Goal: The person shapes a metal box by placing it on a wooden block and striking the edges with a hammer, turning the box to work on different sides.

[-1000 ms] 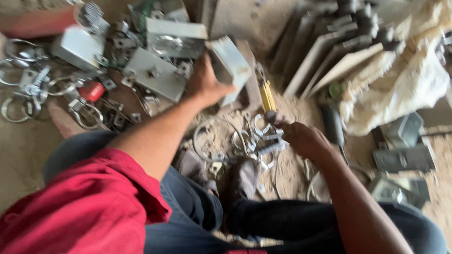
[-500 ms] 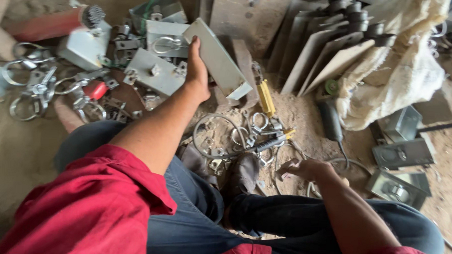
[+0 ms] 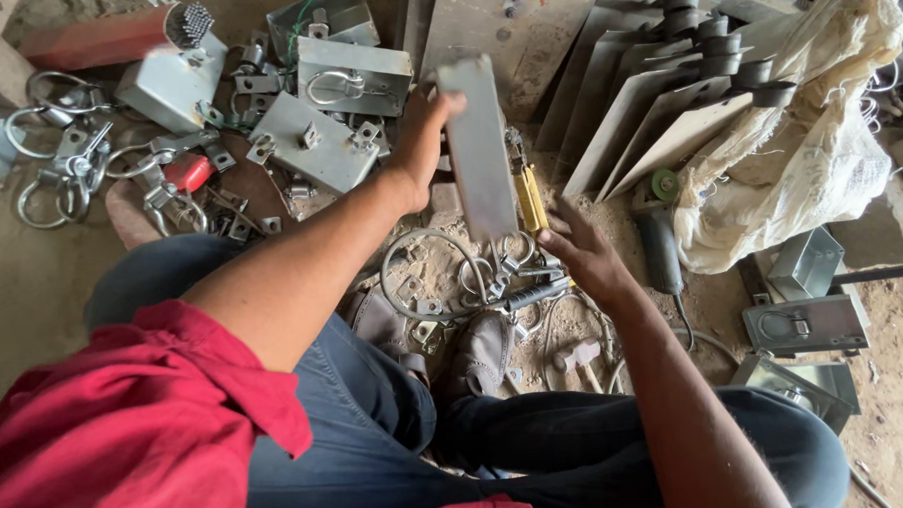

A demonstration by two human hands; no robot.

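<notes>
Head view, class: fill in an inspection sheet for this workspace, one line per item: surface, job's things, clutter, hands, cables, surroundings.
Surface: sandy dirt floor, person seated on it.
Job's things: flat grey metal plate, lifted and tilted; yellow-handled tool lying beside it.
Clutter: grey metal boxes, steel rings, small brackets, a hammer.
Hands: left hand grips the plate's edge; right hand at its lower end, hold unclear.
Cables: grinder cord trailing on the floor.
Surroundings: stacked metal sheets, a pale sack, angle grinder.
</notes>
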